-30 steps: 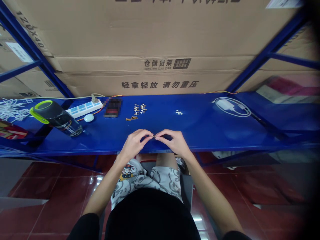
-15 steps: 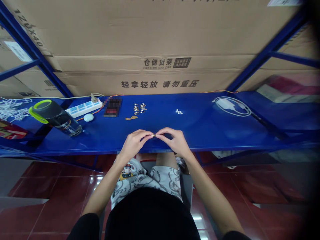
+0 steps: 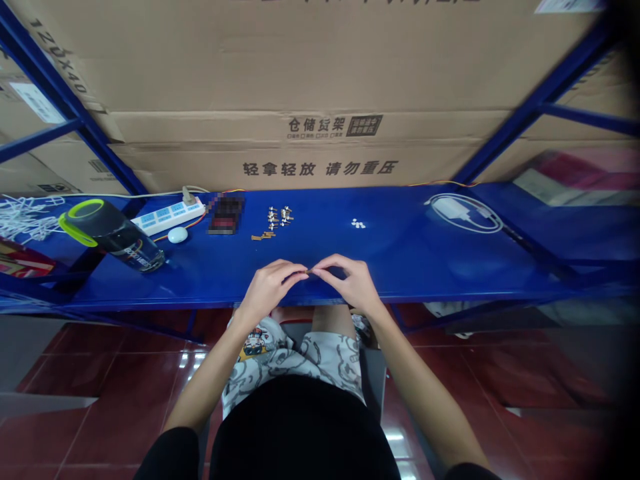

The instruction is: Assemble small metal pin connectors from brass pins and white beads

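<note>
Small piece (image 3: 310, 271) bridges left grip (image 3: 266, 285) and right grip (image 3: 354, 280), both pinching its ends

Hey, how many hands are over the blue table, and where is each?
2. The left hand is over the blue table's front edge; the right hand is beside it. Their fingertips nearly meet at a tiny piece, mostly hidden. No other hand shows.

Head view, single: worn by the person (image 3: 303, 433) over there, above and behind the fingers (image 3: 293, 268), facing forward and down; near, both forearms (image 3: 417, 370) in frame; blue shelf (image 3: 415, 260) under the fingers, cardboard (image 3: 320, 73) beyond.
</note>
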The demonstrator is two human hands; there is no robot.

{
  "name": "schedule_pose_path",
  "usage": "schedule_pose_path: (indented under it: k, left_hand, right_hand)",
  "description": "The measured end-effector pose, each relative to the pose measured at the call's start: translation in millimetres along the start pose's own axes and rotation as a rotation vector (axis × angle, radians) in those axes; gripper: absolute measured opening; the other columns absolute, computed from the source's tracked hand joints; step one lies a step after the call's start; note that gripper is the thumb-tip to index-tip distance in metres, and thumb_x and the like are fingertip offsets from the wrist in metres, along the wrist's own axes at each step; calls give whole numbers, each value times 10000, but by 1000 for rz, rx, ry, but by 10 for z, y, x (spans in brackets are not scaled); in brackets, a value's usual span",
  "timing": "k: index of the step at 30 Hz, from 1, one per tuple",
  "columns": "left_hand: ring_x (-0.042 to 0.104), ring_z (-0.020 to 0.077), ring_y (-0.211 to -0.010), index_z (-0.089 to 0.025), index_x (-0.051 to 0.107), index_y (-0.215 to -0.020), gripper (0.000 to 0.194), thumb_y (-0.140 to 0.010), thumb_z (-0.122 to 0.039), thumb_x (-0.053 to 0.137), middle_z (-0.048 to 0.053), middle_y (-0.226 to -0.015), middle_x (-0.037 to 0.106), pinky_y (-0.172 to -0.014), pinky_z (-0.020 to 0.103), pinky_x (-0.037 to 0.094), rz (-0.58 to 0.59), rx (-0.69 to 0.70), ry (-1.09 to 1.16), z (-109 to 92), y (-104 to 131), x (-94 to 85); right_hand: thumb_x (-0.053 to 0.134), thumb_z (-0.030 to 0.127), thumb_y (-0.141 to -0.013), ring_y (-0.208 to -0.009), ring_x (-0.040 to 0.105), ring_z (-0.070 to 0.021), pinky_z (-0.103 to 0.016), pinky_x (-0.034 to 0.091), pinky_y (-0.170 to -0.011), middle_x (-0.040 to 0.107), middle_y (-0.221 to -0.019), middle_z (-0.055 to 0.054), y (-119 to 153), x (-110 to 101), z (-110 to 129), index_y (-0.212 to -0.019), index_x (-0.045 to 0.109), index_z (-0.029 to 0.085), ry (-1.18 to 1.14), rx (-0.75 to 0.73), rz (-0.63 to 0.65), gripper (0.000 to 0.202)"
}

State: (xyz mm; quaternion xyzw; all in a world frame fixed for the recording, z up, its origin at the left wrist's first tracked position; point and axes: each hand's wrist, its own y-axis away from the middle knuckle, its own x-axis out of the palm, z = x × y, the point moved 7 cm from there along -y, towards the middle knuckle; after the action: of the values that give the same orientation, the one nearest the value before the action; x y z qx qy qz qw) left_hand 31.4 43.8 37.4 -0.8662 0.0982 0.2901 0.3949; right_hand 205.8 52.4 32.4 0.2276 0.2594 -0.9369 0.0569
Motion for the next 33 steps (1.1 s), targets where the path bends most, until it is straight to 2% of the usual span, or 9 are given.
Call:
schedule_pose_path:
  k: [8,12,19,25,33]
  left_hand:
    - [716,174,-884,-226,747,-1035,142,-981,-307,643,31,-976,777,-843,330,580,-74,-79,42,72,4,-49]
    - [715,176,-888,-236,752,-1022,126,-967,-306,664,26,-973,778,-844,333,579,-92,-103,52,79,2,-67]
    - [702,163,-865,-230,752,-1021,108,-957,-278,679,17,-960,782,-821,320,579,-99,-65,60,41,-1,-89]
    - [700,171,-862,-230,754,-1018,144,-973,-323,654,25,-944,784,-827,337,577,-80,-33,54,4,-17,-83]
    - [705,177,-882,-234,756,-1019,145,-971,-328,658,27,-966,787,-835,349,578,-91,-68,41,17,-16,-100]
  right_hand:
    - [763,356,-854,-894,743,-215,-370,572,-868,797,-969,-18,-14,-37,-66,-970,781,269,-69,67,-59,147]
    - [779,385,-832,-846,739,-221,-379,574,-843,794,-905,-20,-19,-48,-86,-885,786,262,-87,86,-74,135]
    - [843,444,-748,-788,744,-222,-365,598,-794,778,-828,-23,-11,-43,-132,-824,749,241,-115,126,-91,236]
    - [819,450,-782,-788,750,-214,-351,602,-797,782,-848,-18,11,-8,-92,-849,748,244,-53,61,-72,228]
    - [704,364,-901,-836,715,-209,-386,561,-815,778,-937,-27,-15,-44,-40,-951,771,269,40,-11,-73,126]
